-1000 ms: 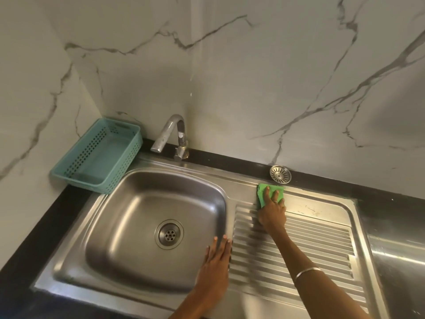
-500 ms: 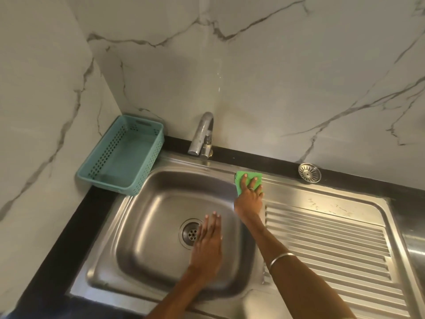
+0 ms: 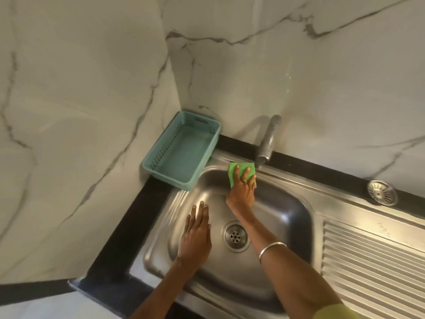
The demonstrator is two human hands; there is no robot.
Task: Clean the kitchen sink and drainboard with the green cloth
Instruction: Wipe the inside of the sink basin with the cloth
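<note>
The steel sink (image 3: 287, 217) fills the middle of the head view, with its drain (image 3: 235, 236) at the bottom of the basin. To the right runs the ribbed drainboard (image 3: 372, 261). My right hand (image 3: 241, 192) presses the green cloth (image 3: 241, 169) flat against the sink's back rim, just left of the tap's base, fingers spread straight over it. Above the left part of the basin is my left hand (image 3: 195, 236), flat with straight fingers and holding nothing; whether it touches the steel I cannot tell.
A teal plastic basket (image 3: 181, 148) stands in the back left corner, overlapping the sink's rim. The chrome tap (image 3: 268, 139) rises behind the cloth. A loose metal strainer (image 3: 381, 192) lies on the black counter edge at the right. Marble walls enclose the back and left.
My right hand has slid the green cloth leftward along the back rim, from the drainboard's top to beside the tap. My left hand left the sink's front edge and moved over the basin.
</note>
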